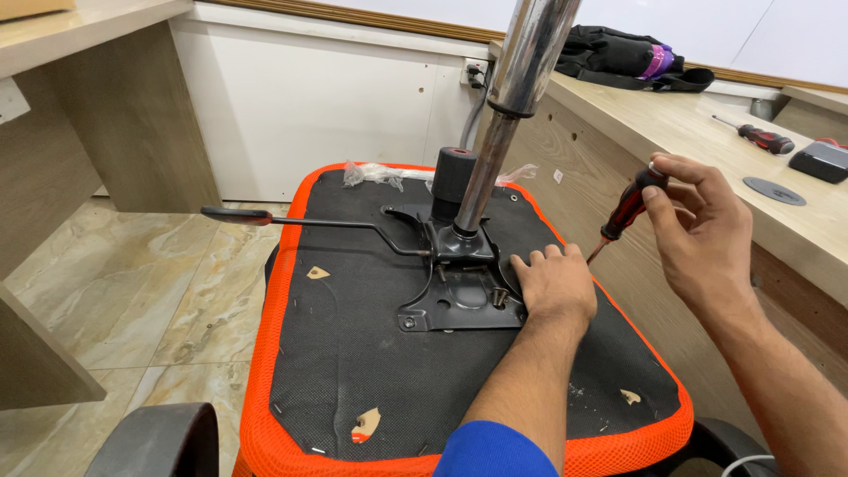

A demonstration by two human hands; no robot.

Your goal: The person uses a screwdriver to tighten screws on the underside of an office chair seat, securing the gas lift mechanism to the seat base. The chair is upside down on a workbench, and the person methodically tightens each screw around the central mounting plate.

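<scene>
An office chair seat lies upside down, its black underside (pixel 353 353) ringed by an orange mesh rim (pixel 261 380). A black metal mechanism plate (pixel 455 309) sits on it, with a chrome gas cylinder (pixel 521 62) rising from it. My left hand (pixel 552 284) rests on the plate's right edge, fingers curled onto it, beside an upright screw (pixel 500 299). My right hand (pixel 698 230) holds a red and black screwdriver (pixel 629 205) by the handle top. Its tip points down-left, just right of my left hand.
A thin lever (pixel 309 221) with a red and black grip sticks out left from the plate. A second screwdriver (pixel 760 137), a grey disc (pixel 774 191) and a black bag (pixel 618 53) lie on the wooden desk at right. A black chair part (pixel 159 442) sits at the lower left.
</scene>
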